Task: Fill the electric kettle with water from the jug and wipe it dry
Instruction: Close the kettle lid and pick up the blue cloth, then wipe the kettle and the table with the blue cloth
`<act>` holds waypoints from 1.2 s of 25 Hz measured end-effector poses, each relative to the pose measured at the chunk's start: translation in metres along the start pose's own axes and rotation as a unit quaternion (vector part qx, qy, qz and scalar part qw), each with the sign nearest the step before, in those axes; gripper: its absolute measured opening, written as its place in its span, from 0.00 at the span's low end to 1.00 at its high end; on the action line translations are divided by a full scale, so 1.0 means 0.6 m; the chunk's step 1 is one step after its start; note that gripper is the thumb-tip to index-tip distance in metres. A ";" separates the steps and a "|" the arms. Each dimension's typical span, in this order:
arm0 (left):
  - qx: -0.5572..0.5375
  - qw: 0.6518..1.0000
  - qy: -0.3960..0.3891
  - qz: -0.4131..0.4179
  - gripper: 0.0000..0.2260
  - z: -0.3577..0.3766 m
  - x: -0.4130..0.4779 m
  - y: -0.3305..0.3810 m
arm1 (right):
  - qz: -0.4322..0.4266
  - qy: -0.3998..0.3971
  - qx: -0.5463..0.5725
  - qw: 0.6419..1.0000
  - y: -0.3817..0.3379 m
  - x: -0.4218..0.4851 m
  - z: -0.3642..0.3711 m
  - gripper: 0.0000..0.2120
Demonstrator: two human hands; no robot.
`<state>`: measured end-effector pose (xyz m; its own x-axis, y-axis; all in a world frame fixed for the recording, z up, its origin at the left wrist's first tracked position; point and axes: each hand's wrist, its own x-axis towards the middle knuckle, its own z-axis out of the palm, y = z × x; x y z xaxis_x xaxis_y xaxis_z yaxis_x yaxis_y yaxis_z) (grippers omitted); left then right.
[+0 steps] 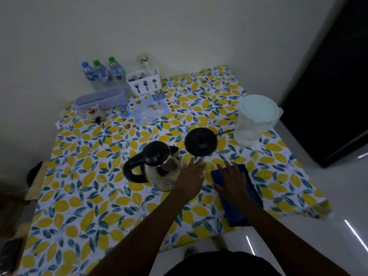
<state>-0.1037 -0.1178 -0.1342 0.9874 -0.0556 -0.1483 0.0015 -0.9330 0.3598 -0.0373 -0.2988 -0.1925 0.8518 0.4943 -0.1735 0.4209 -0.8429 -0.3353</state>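
Resting our left hand [191, 174] open against the kettle [159, 166], we press our flat right hand [232, 180] on the blue cloth [239, 204] beside it; jug [253, 120] beyond; no legible writing.

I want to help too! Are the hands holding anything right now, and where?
Nothing is lifted. The right hand lies flat on the blue cloth; the left hand is open beside the kettle.

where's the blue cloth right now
In the head view the blue cloth lies flat on the lemon-print tablecloth at the near right, under the right hand, just right of the kettle.
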 end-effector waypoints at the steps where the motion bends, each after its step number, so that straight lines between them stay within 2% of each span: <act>1: 0.002 1.000 -0.023 -0.008 0.23 0.016 0.005 -0.001 | 0.040 -0.027 -0.012 0.999 0.018 -0.011 0.010 0.41; 4: -0.001 0.998 -0.059 -0.023 0.23 0.049 0.007 0.000 | 0.084 -0.081 -0.057 0.992 0.056 -0.040 0.039 0.40; 10: -0.041 0.998 -0.026 -0.045 0.21 0.075 -0.005 0.005 | 0.073 -0.045 -0.074 0.994 0.060 -0.023 0.044 0.28; 12: -0.058 0.997 -0.007 -0.051 0.21 0.071 -0.010 0.004 | 0.056 -0.021 -0.035 0.998 0.072 -0.010 0.040 0.24; 16: -0.059 0.991 0.112 -0.039 0.20 0.034 -0.024 -0.001 | 0.059 0.046 0.150 0.986 0.058 0.014 0.002 0.22; 20: -0.027 0.972 0.228 -0.048 0.18 -0.043 -0.048 -0.028 | -0.020 0.129 0.280 0.951 -0.046 0.034 -0.057 0.23; 25: -0.044 0.924 0.353 -0.140 0.15 -0.132 -0.108 -0.091 | -0.109 0.158 0.371 0.908 -0.185 0.068 -0.119 0.22; 28: -0.086 0.926 0.323 -0.174 0.18 -0.156 -0.122 -0.145 | -0.148 0.130 0.398 0.896 -0.270 0.100 -0.139 0.22; 30: -0.171 0.936 0.261 -0.164 0.19 -0.169 -0.127 -0.164 | -0.170 0.077 0.327 0.926 -0.326 0.116 -0.126 0.21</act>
<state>-0.1629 0.0144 -0.0646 0.8678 0.4778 0.1367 0.2796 -0.6968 0.6605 -0.0369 -0.1157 -0.0688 0.7605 0.6289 0.1617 0.4363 -0.3104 -0.8446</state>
